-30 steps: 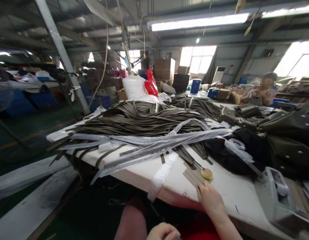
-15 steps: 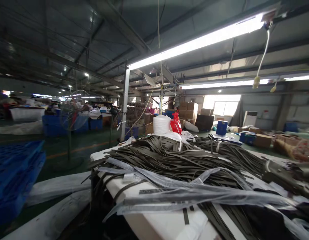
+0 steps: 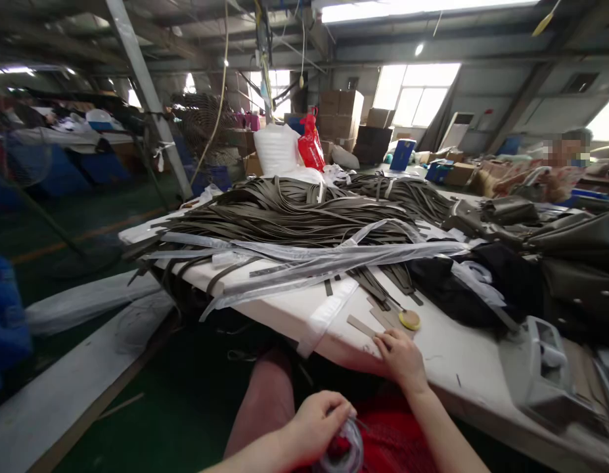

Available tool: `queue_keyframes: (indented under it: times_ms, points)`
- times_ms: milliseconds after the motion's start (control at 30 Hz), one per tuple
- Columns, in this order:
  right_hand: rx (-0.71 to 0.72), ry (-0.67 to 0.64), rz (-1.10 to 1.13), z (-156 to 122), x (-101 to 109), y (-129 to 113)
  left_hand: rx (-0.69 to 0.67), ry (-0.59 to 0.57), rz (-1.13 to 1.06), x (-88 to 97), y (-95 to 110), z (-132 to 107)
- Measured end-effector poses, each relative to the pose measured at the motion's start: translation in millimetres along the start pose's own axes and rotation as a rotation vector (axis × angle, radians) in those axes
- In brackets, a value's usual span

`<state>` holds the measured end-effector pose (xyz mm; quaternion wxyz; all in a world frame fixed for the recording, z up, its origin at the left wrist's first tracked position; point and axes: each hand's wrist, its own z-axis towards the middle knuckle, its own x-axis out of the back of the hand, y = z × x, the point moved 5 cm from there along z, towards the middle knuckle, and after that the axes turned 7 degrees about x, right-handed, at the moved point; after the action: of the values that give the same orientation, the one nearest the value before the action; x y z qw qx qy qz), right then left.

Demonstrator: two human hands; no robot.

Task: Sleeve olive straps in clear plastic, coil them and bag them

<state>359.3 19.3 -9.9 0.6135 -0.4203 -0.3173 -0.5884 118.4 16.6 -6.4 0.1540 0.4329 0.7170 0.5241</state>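
Tub (image 3: 342,453) of red contents in grip of left hand (image 3: 311,428); right hand (image 3: 400,355), grip slack, atop tan strip (image 3: 362,326).

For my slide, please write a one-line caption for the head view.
Left hand grips a clear round object; right hand rests by tan strips on a white table near dark straps.
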Motion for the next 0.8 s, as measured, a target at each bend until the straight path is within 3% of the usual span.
queue_keyframes:
  times_ms: [333,633,800]
  points:
    - [0.022,0.032,0.018,0,-5,4,0.001,-0.018,-0.008,-0.6,4,2]
    - [-0.086,-0.088,0.192,6,-4,14,0.080,-0.040,-0.082,-5.2,-1,5]
    - [-0.122,-0.069,0.233,8,-1,13,0.127,-0.076,-0.098,-7.0,-12,12]
